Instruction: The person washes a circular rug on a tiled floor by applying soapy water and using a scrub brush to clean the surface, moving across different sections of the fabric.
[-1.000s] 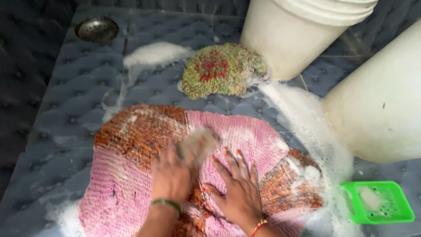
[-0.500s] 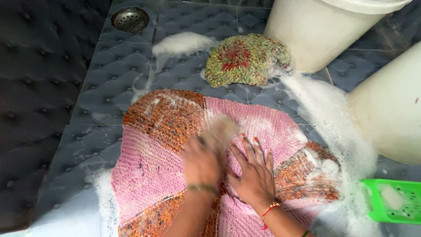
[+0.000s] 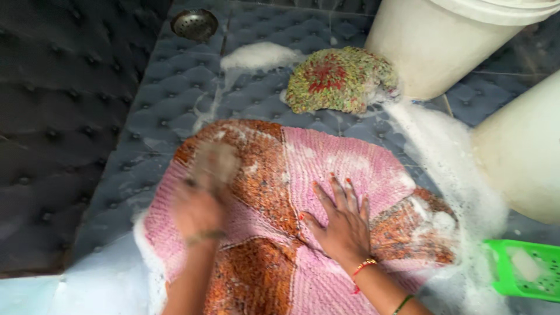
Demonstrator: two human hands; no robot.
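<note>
White buckets (image 3: 443, 41) crowd mat (image 3: 344, 169); soap tray (image 3: 525, 268) nearby

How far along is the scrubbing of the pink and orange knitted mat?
Done: the pink and orange knitted mat is wet and soapy, with foam beside it. In hand: the left hand scrubs its upper left with a brush; the right hand presses it flat. Left: suds not rinsed; the green and red knitted mat lies apart.
</note>
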